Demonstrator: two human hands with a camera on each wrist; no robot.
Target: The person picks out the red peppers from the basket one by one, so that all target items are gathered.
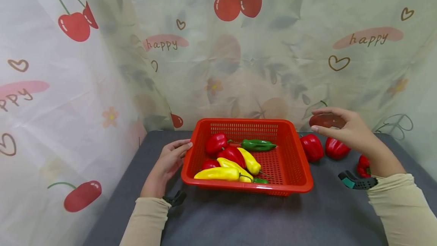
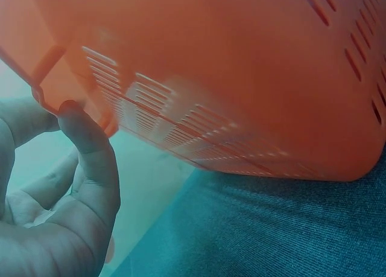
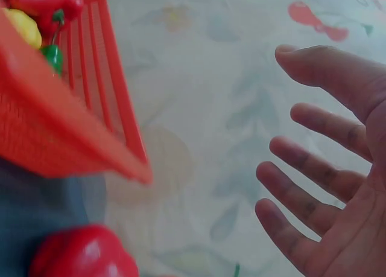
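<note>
While L hand is pinching basket at left rim, prob. steadying it, R hand is hovering empty, fingers spread, nr red peppers by far edge of table.

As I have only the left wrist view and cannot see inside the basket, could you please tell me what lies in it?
Observer: Red peppers, yellow peppers and a green pepper lie in the basket.
Operator: Thank you; would you kindly say whether the right grip is holding anything?
Observer: No, the right grip is empty.
Operator: And could you please tell me whether any peppers lie outside the basket?
Observer: Yes, three more red peppers lie on the table, to the right of the basket.
</note>
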